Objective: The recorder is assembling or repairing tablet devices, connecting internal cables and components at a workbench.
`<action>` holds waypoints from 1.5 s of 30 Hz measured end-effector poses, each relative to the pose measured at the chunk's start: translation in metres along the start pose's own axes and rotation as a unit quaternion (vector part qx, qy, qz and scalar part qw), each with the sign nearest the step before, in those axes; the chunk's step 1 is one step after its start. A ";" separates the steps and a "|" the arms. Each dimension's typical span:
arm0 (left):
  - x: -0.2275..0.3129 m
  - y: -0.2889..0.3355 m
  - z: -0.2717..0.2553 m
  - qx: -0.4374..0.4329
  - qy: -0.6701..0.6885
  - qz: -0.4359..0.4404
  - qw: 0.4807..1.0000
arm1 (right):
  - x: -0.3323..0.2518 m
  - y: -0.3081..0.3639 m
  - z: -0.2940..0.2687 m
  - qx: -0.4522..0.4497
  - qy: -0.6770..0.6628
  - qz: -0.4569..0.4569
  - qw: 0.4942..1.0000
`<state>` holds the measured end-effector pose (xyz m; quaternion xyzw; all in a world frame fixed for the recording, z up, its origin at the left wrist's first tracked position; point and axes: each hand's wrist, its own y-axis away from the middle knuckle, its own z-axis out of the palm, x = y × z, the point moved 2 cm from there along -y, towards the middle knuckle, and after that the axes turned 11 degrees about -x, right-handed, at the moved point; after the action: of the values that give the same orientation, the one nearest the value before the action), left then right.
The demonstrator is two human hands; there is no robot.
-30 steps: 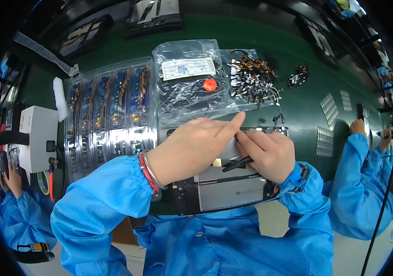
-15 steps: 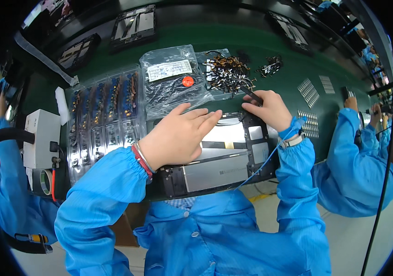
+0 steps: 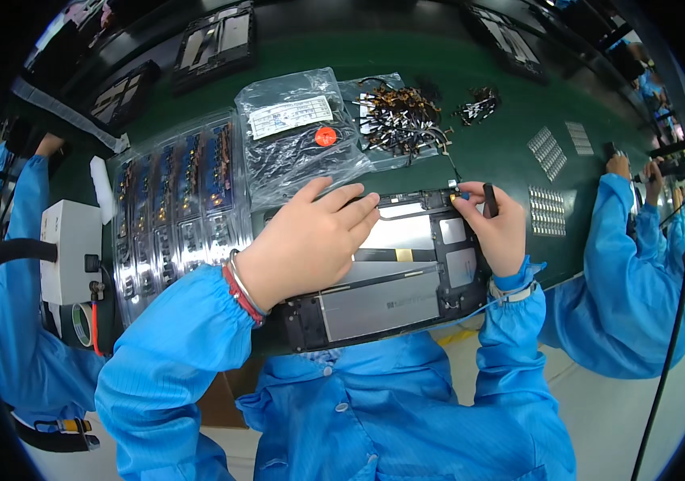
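An opened tablet (image 3: 383,301), with a silver battery and black frame, lies in front of me. My left hand (image 3: 310,240) rests over its left part, fingers stretched out, holding nothing. At the tablet's far right corner, my right hand (image 3: 499,228) pinches a small part with a dark cable (image 3: 456,172) between thumb and forefinger. A black, slim tool (image 3: 490,200), probably tweezers, is also held in that hand and points up past the fingers. The tip of the small part is partly hidden. Just beyond lies a heap of small cable parts (image 3: 403,116).
A clear tray of small boards (image 3: 174,192) and a plastic bag (image 3: 290,144) lie left. A white box (image 3: 70,248) with a black hose stands farther left. A smaller cable pile (image 3: 479,104) and sheets of metallic pieces (image 3: 547,210) lie right. Co-workers sit on both sides.
My right hand has come back from the cable heap to the tablet's far right corner, with a small cable part in its fingers. The black tool has swung upright. My left hand stays put.
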<state>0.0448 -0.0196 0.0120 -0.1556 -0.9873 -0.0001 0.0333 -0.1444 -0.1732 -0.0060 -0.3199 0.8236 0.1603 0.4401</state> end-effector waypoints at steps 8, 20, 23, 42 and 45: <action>0.009 -0.016 -0.012 -0.024 -0.090 0.076 0.993 | -0.003 0.003 0.004 0.021 0.128 -0.081 0.988; 0.041 -0.062 -0.021 -0.119 -0.258 0.147 0.947 | -0.029 0.016 -0.013 0.059 0.148 -0.136 0.978; 0.051 -0.046 -0.013 -0.016 -0.199 0.101 0.975 | -0.050 0.025 -0.021 0.052 0.140 -0.154 0.977; 0.155 0.080 0.091 0.205 0.968 -0.085 0.120 | -0.056 0.015 0.043 -0.258 0.331 -0.266 0.868; 0.163 0.069 0.076 0.210 0.953 -0.126 0.178 | -0.063 0.022 0.038 -0.268 0.316 -0.245 0.876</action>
<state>-0.0939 0.0969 -0.0541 0.1043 -0.1634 0.0550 0.9795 -0.1099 -0.1123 0.0242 -0.6508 0.7397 0.1521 0.0789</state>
